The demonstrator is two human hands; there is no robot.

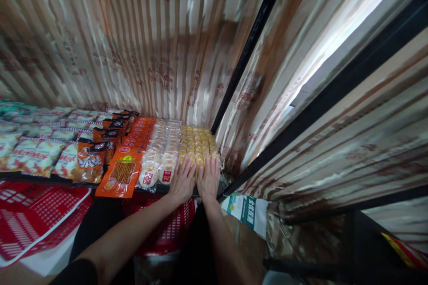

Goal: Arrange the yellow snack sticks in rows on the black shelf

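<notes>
Several small yellow packets (198, 140) are packed in tight rows at the right end of a shelf. My left hand (182, 180) lies on the front of them with its fingers stretched forward. Beside it, my right hand (209, 177) rests flat on the same packets, fingers extended and slightly spread. Just left of my left hand are rows of clear-wrapped round white pastries (149, 173) with red labels. The front yellow packets are partly hidden under my hands.
Farther left on the shelf lie orange bags of stick snacks (121, 171), darker orange snack bags (90, 160) and pale snack bags (40, 153). Red baskets (40, 218) stand below. A black shelf post (244, 62) and striped sheeting (187, 53) bound the shelf.
</notes>
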